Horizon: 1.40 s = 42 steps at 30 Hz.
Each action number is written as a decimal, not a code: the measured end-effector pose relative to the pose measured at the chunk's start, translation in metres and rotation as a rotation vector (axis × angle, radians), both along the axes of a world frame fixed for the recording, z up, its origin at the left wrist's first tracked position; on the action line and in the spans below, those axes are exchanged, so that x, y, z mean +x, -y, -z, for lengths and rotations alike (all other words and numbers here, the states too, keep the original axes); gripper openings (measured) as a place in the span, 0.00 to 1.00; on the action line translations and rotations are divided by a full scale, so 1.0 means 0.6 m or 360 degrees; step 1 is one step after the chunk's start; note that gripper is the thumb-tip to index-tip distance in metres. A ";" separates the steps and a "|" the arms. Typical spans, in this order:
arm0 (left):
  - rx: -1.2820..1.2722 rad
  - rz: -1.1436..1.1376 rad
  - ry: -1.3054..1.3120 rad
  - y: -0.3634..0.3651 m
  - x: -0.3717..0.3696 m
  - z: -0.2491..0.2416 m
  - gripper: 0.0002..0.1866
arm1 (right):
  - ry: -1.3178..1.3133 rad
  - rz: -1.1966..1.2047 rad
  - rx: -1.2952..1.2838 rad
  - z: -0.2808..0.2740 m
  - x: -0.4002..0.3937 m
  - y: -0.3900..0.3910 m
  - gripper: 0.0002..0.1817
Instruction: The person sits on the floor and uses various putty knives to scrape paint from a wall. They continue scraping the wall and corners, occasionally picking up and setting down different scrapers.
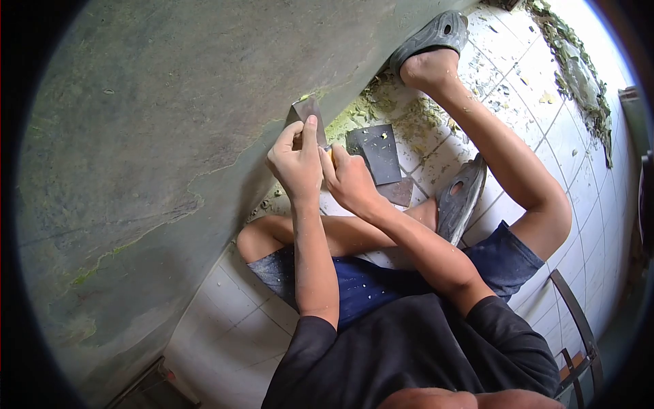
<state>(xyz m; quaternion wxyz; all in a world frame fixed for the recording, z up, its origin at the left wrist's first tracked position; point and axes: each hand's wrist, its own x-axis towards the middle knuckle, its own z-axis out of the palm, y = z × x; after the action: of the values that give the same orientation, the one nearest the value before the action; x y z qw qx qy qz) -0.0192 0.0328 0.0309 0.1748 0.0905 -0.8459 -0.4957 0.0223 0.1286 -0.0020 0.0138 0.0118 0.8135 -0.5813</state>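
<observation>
A scraper [312, 111] with a flat metal blade has its edge against the grey-green wall [191, 102], with a bit of yellow-green flake at its tip. My left hand [296, 165] is closed on the blade, thumb lying along its face. Around the scraper's handle, of which a little yellow shows, my right hand [353, 180] is closed. Pale, rough-edged lines of peeled paint run across the wall. Just beyond my right hand, a dark sheet [380, 158] that looks like sandpaper lies on the floor, above a brownish piece [397, 191].
Yellow-green paint flakes [385, 102] litter the white tiled floor [531, 129] along the wall's foot. My bent legs and grey clogs [461, 201] surround the work spot. A heap of peelings [579, 75] lies at upper right; a dark metal frame [575, 320] stands at lower right.
</observation>
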 end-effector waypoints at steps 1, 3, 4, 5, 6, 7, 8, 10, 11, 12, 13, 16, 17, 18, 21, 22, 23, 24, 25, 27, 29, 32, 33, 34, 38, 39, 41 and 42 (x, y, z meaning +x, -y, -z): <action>0.0018 -0.0031 -0.0031 -0.005 0.001 0.000 0.16 | 0.0020 -0.0014 -0.0009 -0.002 -0.001 -0.004 0.20; 0.0042 -0.0065 -0.0058 -0.016 0.003 -0.001 0.16 | 0.0038 -0.0015 -0.0044 0.000 0.004 -0.006 0.20; 0.0074 -0.0064 -0.0100 -0.019 0.004 -0.003 0.15 | 0.0038 -0.0021 -0.0043 0.002 0.006 -0.003 0.20; 0.0103 -0.0063 -0.0145 -0.022 0.005 -0.010 0.14 | 0.0037 0.0020 -0.0212 0.000 0.005 0.000 0.20; 0.0103 -0.0069 -0.0154 -0.027 -0.002 -0.018 0.14 | 0.0027 0.0061 -0.0379 -0.002 0.002 0.002 0.20; 0.0046 -0.0027 -0.0197 -0.030 -0.008 -0.026 0.14 | 0.0027 0.0052 -0.0381 -0.005 0.001 0.003 0.20; -0.0009 0.0017 -0.0242 -0.034 -0.012 -0.035 0.13 | 0.0030 0.0090 -0.0385 -0.016 -0.003 0.001 0.20; 0.0049 -0.0013 -0.0243 -0.034 -0.010 -0.046 0.14 | 0.0017 0.0122 -0.0387 -0.026 -0.003 -0.001 0.20; -0.0068 -0.0025 -0.0185 -0.032 -0.001 -0.051 0.14 | 0.0053 0.0102 -0.0317 -0.026 0.004 -0.003 0.20; -0.0183 -0.0033 -0.0125 -0.031 0.007 -0.053 0.14 | 0.0091 0.0087 -0.0245 -0.023 0.011 -0.005 0.20; -0.0104 -0.0067 -0.0061 -0.026 0.014 -0.040 0.15 | 0.0034 0.0085 -0.0216 -0.009 0.020 -0.003 0.20; -0.0015 -0.0123 0.0127 -0.010 0.030 -0.023 0.16 | 0.0137 0.0001 -0.0109 0.000 0.033 -0.002 0.20; 0.0019 -0.0120 0.0123 -0.002 0.029 -0.017 0.16 | 0.0075 -0.0007 -0.0058 0.002 0.035 0.000 0.20; 0.0019 -0.0119 0.0136 0.004 0.031 -0.011 0.16 | 0.0088 -0.0006 -0.0057 0.004 0.035 0.003 0.20; 0.0017 -0.0086 0.0152 0.013 0.028 -0.008 0.15 | 0.0126 -0.0059 -0.0061 -0.003 0.032 0.006 0.21; 0.0020 -0.0084 0.0140 0.009 0.021 -0.008 0.15 | 0.0114 -0.0057 -0.0058 -0.009 0.024 0.003 0.21; 0.0023 -0.0048 0.0022 -0.002 0.012 -0.017 0.15 | 0.0052 0.0003 -0.0060 -0.016 0.013 0.000 0.21; 0.0025 -0.0013 -0.0087 -0.013 0.004 -0.026 0.15 | -0.0001 0.0063 -0.0064 -0.022 0.004 -0.003 0.20; -0.0027 0.0005 -0.0193 -0.024 -0.009 -0.034 0.14 | -0.0056 0.0083 -0.0052 -0.026 -0.009 -0.010 0.20; 0.0093 0.0016 -0.0159 -0.041 -0.016 -0.052 0.15 | -0.0032 0.0106 -0.0088 -0.046 -0.015 -0.024 0.19; 0.0175 0.0043 -0.0100 -0.042 -0.020 -0.055 0.15 | -0.0076 0.0103 -0.0079 -0.046 -0.014 -0.029 0.19; -0.0004 -0.0037 0.0052 -0.010 0.011 -0.010 0.15 | -0.0007 0.0041 0.0000 -0.003 0.021 -0.016 0.19; 0.0162 -0.0044 0.0092 -0.009 0.017 -0.013 0.16 | 0.0041 0.0012 0.0006 -0.005 0.024 -0.014 0.19; 0.0327 -0.0053 0.0140 -0.010 0.021 -0.015 0.16 | 0.0095 -0.0019 0.0010 -0.005 0.026 -0.011 0.19; 0.0110 -0.0037 -0.0085 -0.023 -0.001 -0.023 0.16 | -0.0008 0.0098 -0.0010 -0.019 0.005 -0.003 0.21; 0.0118 -0.0050 -0.0062 -0.032 -0.003 -0.037 0.16 | -0.0019 0.0121 -0.0041 -0.028 0.004 -0.005 0.21; -0.0040 -0.0045 -0.0074 -0.033 -0.002 -0.051 0.17 | 0.0017 0.0126 -0.0056 -0.035 0.007 -0.009 0.22; -0.0032 -0.0041 -0.0102 -0.023 0.003 -0.042 0.17 | -0.0011 0.0131 -0.0050 -0.031 0.016 -0.010 0.22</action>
<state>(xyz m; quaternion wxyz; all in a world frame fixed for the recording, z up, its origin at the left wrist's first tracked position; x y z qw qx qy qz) -0.0175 0.0465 0.0563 0.2091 0.0837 -0.8436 -0.4875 0.0317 0.1348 0.0164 -0.0128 0.0429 0.8032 -0.5941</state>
